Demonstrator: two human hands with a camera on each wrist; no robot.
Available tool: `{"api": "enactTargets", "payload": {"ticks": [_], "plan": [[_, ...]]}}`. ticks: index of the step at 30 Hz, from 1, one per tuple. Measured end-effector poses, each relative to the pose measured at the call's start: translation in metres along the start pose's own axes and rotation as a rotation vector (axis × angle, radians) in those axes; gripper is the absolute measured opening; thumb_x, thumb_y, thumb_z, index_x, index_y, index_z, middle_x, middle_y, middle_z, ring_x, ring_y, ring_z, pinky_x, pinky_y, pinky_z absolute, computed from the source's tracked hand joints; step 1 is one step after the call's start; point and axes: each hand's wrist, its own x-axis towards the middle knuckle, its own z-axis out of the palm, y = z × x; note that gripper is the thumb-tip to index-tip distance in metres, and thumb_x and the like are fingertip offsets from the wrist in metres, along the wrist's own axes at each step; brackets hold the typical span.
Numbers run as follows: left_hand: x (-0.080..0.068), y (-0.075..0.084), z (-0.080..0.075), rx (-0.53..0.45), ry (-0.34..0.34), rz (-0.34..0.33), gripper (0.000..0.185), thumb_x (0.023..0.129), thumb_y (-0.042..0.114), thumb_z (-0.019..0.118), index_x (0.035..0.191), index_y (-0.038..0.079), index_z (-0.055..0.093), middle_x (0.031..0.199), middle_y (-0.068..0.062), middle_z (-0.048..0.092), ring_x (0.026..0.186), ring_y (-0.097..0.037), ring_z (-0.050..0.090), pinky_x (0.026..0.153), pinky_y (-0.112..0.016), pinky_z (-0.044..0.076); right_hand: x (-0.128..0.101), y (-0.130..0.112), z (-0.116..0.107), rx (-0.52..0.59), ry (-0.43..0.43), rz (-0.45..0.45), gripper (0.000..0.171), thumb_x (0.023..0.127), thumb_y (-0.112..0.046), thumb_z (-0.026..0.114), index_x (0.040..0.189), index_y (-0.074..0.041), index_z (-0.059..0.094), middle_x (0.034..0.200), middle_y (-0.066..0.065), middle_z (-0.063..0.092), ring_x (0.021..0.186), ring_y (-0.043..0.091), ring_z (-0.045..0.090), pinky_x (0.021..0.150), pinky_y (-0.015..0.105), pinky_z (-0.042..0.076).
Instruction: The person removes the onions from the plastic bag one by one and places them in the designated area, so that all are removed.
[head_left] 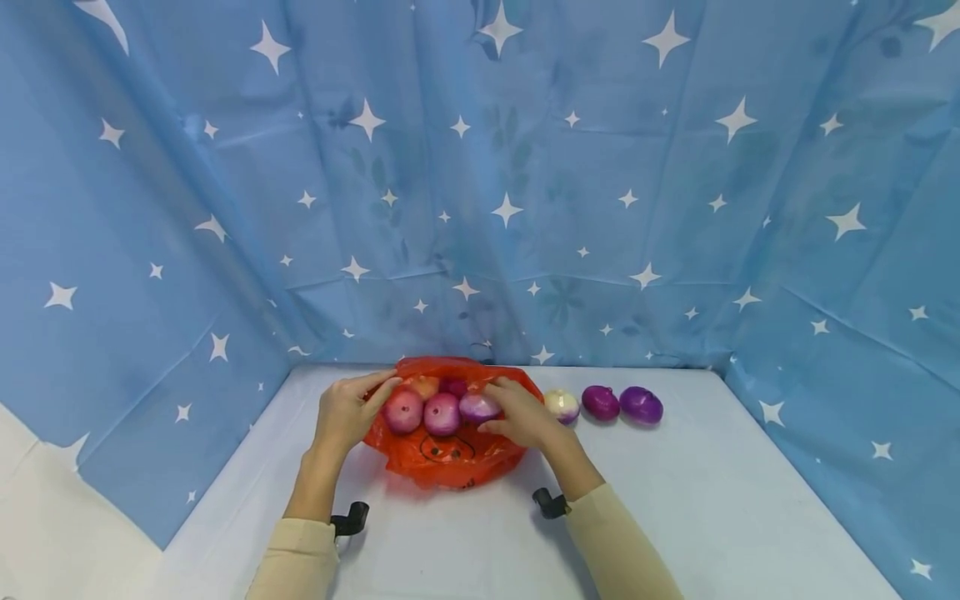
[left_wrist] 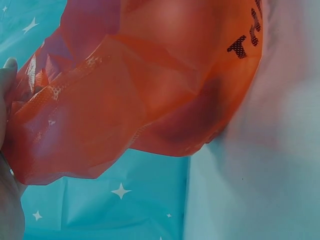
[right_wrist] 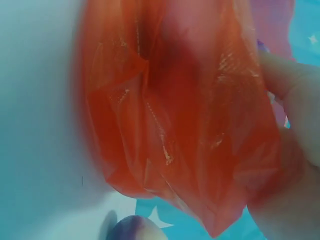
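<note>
A red plastic bag [head_left: 408, 462] with a dark printed face lies on the table, its mouth facing up toward me. Inside it, two round pink fruits or vegetables [head_left: 403, 411] sit in front, with an orange-toned one [head_left: 422, 386] and a magenta one behind. My left hand [head_left: 347, 417] holds the bag's left rim between thumb and fingers; the left wrist view shows the red film [left_wrist: 95, 130] beside that hand. Reaching over the right rim, my right hand [head_left: 525, 414] grips a purple-and-white onion [head_left: 477, 407] in the mouth. Red film hides part of its grip in the right wrist view.
Right of the bag, in a row on the white table [head_left: 465, 550], lie a white-and-purple onion [head_left: 561, 405], a magenta onion [head_left: 601, 403] and a purple onion [head_left: 641, 406]. A blue star-patterned curtain [head_left: 480, 208] stands behind and at both sides.
</note>
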Motion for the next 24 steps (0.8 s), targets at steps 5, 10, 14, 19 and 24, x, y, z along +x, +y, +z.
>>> {"api": "enactTargets", "payload": {"ticks": [5, 10, 14, 19, 24], "plan": [[0.0, 0.001, 0.001, 0.0, 0.005, 0.011, 0.024, 0.086, 0.021, 0.086, 0.11, 0.016, 0.084, 0.101, -0.006, 0.082, 0.081, -0.03, 0.078, 0.068, -0.047, 0.062, -0.011, -0.001, -0.004, 0.044, 0.079, -0.036, 0.06, 0.088, -0.033, 0.084, 0.142, -0.021, 0.06, 0.141, 0.002, 0.055, 0.133, 0.022, 0.052, 0.107, 0.047, 0.054], [0.0, 0.001, 0.002, 0.0, 0.007, 0.013, 0.025, 0.085, 0.02, 0.087, 0.11, 0.016, 0.084, 0.101, -0.006, 0.082, 0.08, -0.031, 0.078, 0.068, -0.047, 0.062, -0.019, -0.004, -0.01, 0.129, 0.149, -0.05, 0.064, 0.084, -0.029, 0.089, 0.141, -0.018, 0.061, 0.134, 0.004, 0.054, 0.126, 0.023, 0.056, 0.107, 0.049, 0.054], [-0.002, 0.0, 0.003, 0.004, 0.007, 0.015, 0.025, 0.084, 0.018, 0.088, 0.109, 0.016, 0.084, 0.101, -0.006, 0.082, 0.081, -0.031, 0.078, 0.068, -0.048, 0.062, -0.022, -0.002, -0.012, 0.178, 0.178, -0.032, 0.068, 0.083, -0.035, 0.089, 0.142, -0.019, 0.062, 0.13, 0.001, 0.053, 0.123, 0.021, 0.058, 0.106, 0.047, 0.055], [-0.002, 0.0, 0.004, -0.002, 0.003, 0.017, 0.026, 0.084, 0.017, 0.087, 0.11, 0.016, 0.084, 0.102, -0.006, 0.082, 0.084, -0.03, 0.078, 0.07, -0.048, 0.062, -0.025, 0.002, -0.012, 0.2, 0.229, -0.018, 0.07, 0.085, -0.044, 0.086, 0.146, -0.022, 0.06, 0.128, -0.001, 0.053, 0.119, 0.019, 0.059, 0.102, 0.044, 0.057], [-0.001, 0.0, 0.002, 0.001, 0.009, 0.02, 0.025, 0.085, 0.018, 0.087, 0.109, 0.015, 0.084, 0.102, -0.007, 0.082, 0.087, -0.03, 0.079, 0.073, -0.049, 0.063, -0.029, 0.005, -0.017, 0.213, 0.281, -0.002, 0.069, 0.088, -0.051, 0.081, 0.149, -0.029, 0.057, 0.129, -0.001, 0.056, 0.118, 0.021, 0.061, 0.097, 0.046, 0.059]]}}
